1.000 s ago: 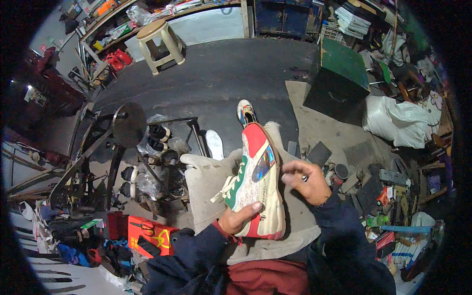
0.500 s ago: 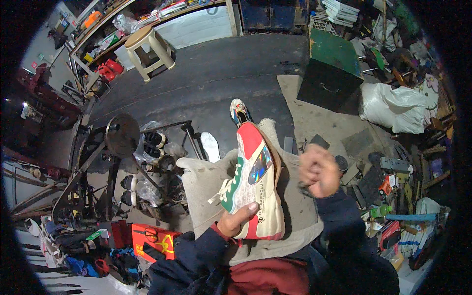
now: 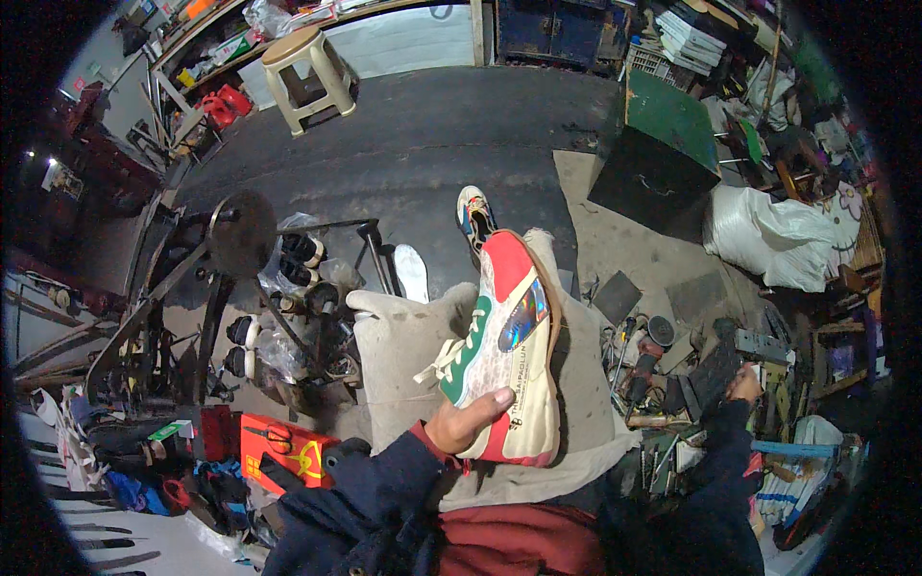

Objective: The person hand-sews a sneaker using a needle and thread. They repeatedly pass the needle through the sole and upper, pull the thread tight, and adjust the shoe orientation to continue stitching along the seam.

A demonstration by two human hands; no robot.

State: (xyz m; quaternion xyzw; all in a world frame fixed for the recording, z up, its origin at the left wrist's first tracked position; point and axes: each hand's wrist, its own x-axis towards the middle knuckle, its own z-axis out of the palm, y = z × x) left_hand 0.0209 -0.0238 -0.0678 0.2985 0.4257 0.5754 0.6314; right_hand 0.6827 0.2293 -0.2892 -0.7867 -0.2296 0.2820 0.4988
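Note:
My left hand is closed round the heel of a sneaker, its thumb on the cream sidewall. The sneaker lies on its side with the toe pointing away; it has red, white and green panels, pale laces and a shiny iridescent patch. A grey-beige cloth covers my lap under it. Far out to the right, my right hand is beside the scattered tools, fingers curled; whatever they hold is too small to make out. Beyond the held shoe's toe, another multicoloured sneaker is on the floor.
To the left stands a dark metal shoe-repair machine, with shoes in plastic bags and a white insole close by. A green-topped box and a white sack stand at the right. A stool is at the back.
My right hand has swung from beside the sneaker far out to the right. My left hand keeps its hold on the shoe. The whole view has shifted slightly.

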